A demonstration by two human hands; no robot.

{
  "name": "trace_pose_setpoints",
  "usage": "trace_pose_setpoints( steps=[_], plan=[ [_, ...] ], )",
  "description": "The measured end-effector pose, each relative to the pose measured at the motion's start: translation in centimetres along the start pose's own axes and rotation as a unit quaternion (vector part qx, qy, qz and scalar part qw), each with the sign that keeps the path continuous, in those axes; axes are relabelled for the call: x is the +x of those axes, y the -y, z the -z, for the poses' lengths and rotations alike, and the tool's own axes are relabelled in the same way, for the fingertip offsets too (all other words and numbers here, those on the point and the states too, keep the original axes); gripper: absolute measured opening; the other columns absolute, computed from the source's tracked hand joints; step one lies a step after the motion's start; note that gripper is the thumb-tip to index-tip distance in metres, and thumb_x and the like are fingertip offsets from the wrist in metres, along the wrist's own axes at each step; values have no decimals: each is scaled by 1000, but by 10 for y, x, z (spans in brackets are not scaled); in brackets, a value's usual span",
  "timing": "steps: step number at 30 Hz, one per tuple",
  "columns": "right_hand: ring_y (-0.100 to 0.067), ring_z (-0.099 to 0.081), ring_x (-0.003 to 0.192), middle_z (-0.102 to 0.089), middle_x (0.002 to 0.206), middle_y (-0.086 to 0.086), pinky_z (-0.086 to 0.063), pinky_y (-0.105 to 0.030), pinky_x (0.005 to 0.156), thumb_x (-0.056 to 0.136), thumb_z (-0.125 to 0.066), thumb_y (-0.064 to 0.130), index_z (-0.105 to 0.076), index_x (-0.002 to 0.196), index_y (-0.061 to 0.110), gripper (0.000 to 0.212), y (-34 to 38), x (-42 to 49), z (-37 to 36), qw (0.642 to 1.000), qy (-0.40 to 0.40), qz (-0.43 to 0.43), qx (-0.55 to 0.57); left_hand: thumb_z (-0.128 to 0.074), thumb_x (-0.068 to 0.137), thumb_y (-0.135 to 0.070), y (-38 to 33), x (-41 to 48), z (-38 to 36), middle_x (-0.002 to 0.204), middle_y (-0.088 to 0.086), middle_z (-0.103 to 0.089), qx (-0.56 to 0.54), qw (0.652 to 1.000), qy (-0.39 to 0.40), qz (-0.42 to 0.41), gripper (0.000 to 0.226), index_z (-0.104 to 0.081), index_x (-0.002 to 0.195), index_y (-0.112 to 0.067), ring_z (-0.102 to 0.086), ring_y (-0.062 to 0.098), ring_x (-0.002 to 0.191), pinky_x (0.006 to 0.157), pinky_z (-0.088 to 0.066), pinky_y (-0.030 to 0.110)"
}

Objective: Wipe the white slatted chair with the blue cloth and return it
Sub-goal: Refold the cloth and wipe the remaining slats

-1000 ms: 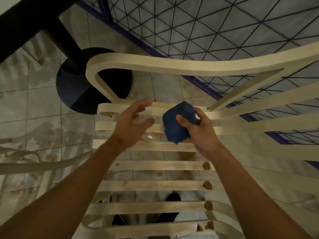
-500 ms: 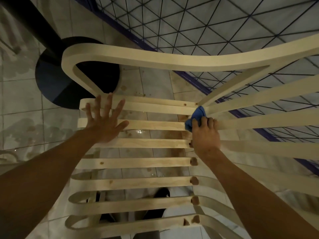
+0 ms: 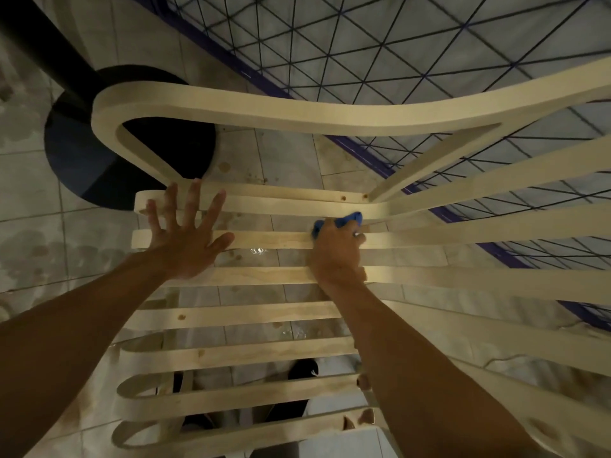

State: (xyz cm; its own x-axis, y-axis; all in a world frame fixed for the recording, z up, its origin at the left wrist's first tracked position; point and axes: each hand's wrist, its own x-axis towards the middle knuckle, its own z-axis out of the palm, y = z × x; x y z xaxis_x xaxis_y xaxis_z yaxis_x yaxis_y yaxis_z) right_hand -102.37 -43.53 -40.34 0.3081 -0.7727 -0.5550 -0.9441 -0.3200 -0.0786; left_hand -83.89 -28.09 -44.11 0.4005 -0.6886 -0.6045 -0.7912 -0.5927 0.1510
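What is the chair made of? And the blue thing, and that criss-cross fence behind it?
The chair looks like wood under thin, matte pale paint: grain lines and round plugs show on the slats. The blue cloth looks like soft fabric, since it bunches up under the right hand. The fence is probably thin dark metal wire.

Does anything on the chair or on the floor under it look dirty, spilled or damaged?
Yes. Brown spots mark the chair slats at their right joints, and the tiled floor shows brownish stains and small wet glints. Nothing looks broken.
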Motion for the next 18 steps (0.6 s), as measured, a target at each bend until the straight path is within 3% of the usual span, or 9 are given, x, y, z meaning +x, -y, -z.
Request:
trace_pose_setpoints(
  steps=[3,5,8,12,14,18],
  plan=[
    [-40,-36,127,-42,135,-19,-37,-56,105,90,-63,11,-52,130,10,41,21,-1,-9,997,-15,58,-41,-8,82,-75,-1,-1,2,145,-8,55,-1,1000,5,-1,81,38,141,-45,43,31,139,114,20,60],
    [-36,-42,122,-50,128,-17,-35,-50,107,90,-61,12,-53,127,9,38,23,1,-13,990,-33,111,-75,-9,83,-74,-2,0,3,145,-8,54,-1,1000,7,0,81,38,142,-44,43,31,139,114,20,60],
    [-33,-45,119,-50,127,-14,-44,-42,99,95,-56,14,-56,127,11,32,4,5,-6,988,-25,146,-36,-10,84,-74,-2,0,4,144,-8,55,0,1000,10,3,81,37,142,-44,43,31,139,114,20,59],
    [-29,-52,114,-57,121,-9,-49,-45,97,96,-57,21,-62,118,15,23,-38,24,19,993,-2,110,-49,-7,82,-75,-1,0,3,143,-9,56,-4,1000,15,5,80,40,140,-46,45,30,137,114,21,60],
    [-30,-52,114,-60,118,-11,-49,-42,97,94,-59,15,-61,117,13,23,-54,34,30,992,11,89,-87,-5,81,-76,-1,2,2,142,-9,57,-2,1000,14,8,79,41,139,-47,46,30,136,113,23,59],
    [-27,-54,105,-61,112,-10,-48,-37,93,84,-60,2,-65,103,13,22,-53,30,34,984,28,144,-102,-3,81,-76,-1,1,1,143,-10,56,-4,1000,5,4,77,42,138,-48,46,30,136,111,25,58]
  ],
)
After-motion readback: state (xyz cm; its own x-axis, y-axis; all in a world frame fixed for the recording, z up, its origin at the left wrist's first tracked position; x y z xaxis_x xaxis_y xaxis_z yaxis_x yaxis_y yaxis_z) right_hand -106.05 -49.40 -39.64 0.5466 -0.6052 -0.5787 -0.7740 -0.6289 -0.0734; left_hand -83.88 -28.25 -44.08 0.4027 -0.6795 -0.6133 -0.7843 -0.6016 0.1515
